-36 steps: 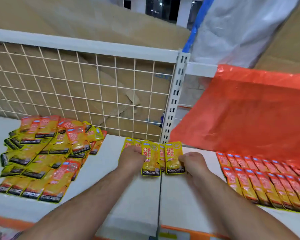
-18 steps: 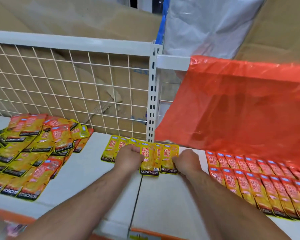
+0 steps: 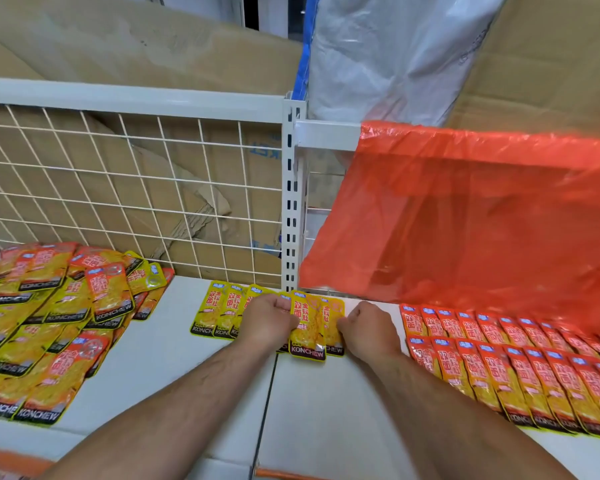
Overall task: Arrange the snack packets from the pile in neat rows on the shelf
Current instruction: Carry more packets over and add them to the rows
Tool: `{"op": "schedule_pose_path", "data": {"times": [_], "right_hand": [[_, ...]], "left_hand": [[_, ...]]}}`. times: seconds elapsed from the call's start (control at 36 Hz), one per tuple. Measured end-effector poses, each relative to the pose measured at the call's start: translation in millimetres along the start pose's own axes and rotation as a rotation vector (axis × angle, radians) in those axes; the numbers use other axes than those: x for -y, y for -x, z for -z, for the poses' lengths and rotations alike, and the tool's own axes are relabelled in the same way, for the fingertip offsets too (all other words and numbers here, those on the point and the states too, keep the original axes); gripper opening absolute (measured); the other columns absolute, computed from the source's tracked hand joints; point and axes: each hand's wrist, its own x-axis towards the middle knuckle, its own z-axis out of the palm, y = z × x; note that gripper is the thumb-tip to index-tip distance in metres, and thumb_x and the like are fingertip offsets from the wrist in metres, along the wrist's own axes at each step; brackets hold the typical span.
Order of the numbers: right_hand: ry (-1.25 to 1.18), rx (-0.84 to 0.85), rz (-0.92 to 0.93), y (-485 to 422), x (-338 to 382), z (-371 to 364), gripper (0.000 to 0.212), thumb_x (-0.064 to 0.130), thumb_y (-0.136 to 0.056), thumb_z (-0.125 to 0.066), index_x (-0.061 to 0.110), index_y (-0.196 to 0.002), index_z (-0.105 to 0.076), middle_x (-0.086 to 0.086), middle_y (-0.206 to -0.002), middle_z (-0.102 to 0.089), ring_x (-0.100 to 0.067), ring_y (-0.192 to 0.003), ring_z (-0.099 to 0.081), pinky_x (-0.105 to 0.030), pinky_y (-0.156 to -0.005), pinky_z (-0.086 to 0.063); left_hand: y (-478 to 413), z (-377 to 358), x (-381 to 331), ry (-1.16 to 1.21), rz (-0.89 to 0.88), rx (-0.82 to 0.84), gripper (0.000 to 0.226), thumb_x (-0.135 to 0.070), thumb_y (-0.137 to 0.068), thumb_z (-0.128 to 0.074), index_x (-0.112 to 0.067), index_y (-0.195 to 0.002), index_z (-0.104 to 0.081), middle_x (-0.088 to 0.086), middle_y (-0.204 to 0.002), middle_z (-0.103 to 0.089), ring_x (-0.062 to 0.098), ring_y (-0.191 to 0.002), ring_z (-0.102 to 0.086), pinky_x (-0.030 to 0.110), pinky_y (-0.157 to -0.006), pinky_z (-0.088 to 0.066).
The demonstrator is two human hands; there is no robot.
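Note:
A loose pile of yellow and red snack packets lies at the left of the white shelf. In the middle, several yellow packets lie side by side in a short row near the back. My left hand grips more yellow packets at the right end of that row, knuckles up. My right hand pinches the right edge of the same bunch. Two neat rows of red packets fill the shelf to the right.
A white wire grid backs the left shelf, with cardboard behind it. A slotted white upright divides the two bays. A red plastic bag hangs over the back of the right bay, above the red rows.
The fanned bunch has spread leftward along the shelf: several yellow packets now lie in a row left of my left hand. Both hands stay on the remaining bunch.

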Motion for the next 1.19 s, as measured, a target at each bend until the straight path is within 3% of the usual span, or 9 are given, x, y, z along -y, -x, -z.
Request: {"op": "schedule_pose_path", "data": {"times": [0.11, 0.31, 0.42, 0.47, 0.56, 0.69, 0.92, 1.19], "right_hand": [[0.106, -0.135, 0.109, 7, -9, 13, 0.019, 0.027, -0.090, -0.047, 0.017, -0.090, -0.063, -0.001, -0.097, -0.068, -0.027, -0.092, -0.062, -0.030, -0.065, -0.039], [0.142, -0.245, 0.217, 13, -30, 40, 0.018, 0.020, -0.087, -0.052, 0.016, -0.093, -0.069, -0.007, -0.104, -0.068, -0.029, -0.100, -0.060, -0.035, -0.076, -0.046], [0.149, -0.245, 0.214, 13, -43, 48, 0.021, 0.021, -0.087, -0.053, 0.014, -0.097, -0.069, -0.008, -0.104, -0.067, -0.029, -0.100, -0.060, -0.034, -0.079, -0.046], [0.136, -0.250, 0.207, 14, -48, 51, 0.022, 0.022, -0.086, -0.052, 0.015, -0.098, -0.070, -0.007, -0.105, -0.068, -0.029, -0.101, -0.060, -0.034, -0.079, -0.046], [0.128, -0.257, 0.209, 14, -54, 54, 0.023, 0.021, -0.086, -0.051, 0.015, -0.099, -0.069, -0.006, -0.104, -0.068, -0.028, -0.100, -0.060, -0.034, -0.078, -0.045], [0.128, -0.227, 0.209, 13, -60, 56, 0.025, 0.025, -0.087, -0.052, 0.017, -0.104, -0.068, -0.004, -0.106, -0.067, -0.026, -0.104, -0.058, -0.034, -0.082, -0.048], [0.125, -0.213, 0.219, 10, -58, 56, 0.027, 0.028, -0.089, -0.052, 0.018, -0.109, -0.068, -0.003, -0.109, -0.067, -0.025, -0.106, -0.058, -0.032, -0.084, -0.045], [0.109, -0.186, 0.297, 12, -39, 44, 0.027, 0.027, -0.088, -0.054, 0.018, -0.110, -0.067, -0.005, -0.111, -0.067, -0.026, -0.108, -0.058, -0.033, -0.087, -0.045]], "left_hand": [[-1, -17, -9, -0.025, -0.018, 0.030, 0.022, -0.003, -0.073, -0.077, -0.018, -0.079, -0.063, 0.003, -0.074, -0.066, 0.019, -0.058, -0.058, 0.028, -0.060, -0.050], [-4, -57, -23, -0.222, -0.100, 0.039, 0.020, -0.007, -0.071, -0.075, -0.021, -0.071, -0.061, -0.006, -0.075, -0.064, 0.021, -0.077, -0.065, 0.024, -0.067, -0.048], [-6, -73, -26, -0.375, -0.156, 0.019, 0.013, -0.007, -0.076, -0.069, -0.016, -0.085, -0.067, -0.003, -0.083, -0.061, 0.021, -0.086, -0.061, 0.022, -0.066, -0.039], [-8, -79, -26, -0.465, -0.183, -0.005, 0.013, -0.007, -0.077, -0.063, -0.012, -0.088, -0.066, 0.001, -0.086, -0.065, 0.025, -0.088, -0.063, 0.026, -0.069, -0.045], [-10, -86, -25, -0.585, -0.201, -0.016, 0.011, -0.010, -0.075, -0.061, -0.013, -0.085, -0.065, 0.006, -0.088, -0.068, 0.027, -0.088, -0.065, 0.031, -0.070, -0.050], [-12, -93, -26, -0.718, -0.249, 0.000, 0.004, -0.011, -0.074, -0.058, -0.013, -0.072, -0.055, 0.011, -0.089, -0.068, 0.030, -0.086, -0.066, 0.028, -0.061, -0.042], [-15, -95, -28, -0.778, -0.275, 0.020, 0.006, -0.011, -0.076, -0.058, -0.015, -0.076, -0.053, 0.010, -0.093, -0.068, 0.029, -0.090, -0.066, 0.029, -0.064, -0.044], [-5, -70, -20, -0.772, -0.413, -0.091, 0.022, -0.033, -0.083, -0.056, -0.015, -0.095, -0.058, 0.005, -0.096, -0.062, 0.028, -0.092, -0.062, 0.032, -0.068, -0.045]]}}
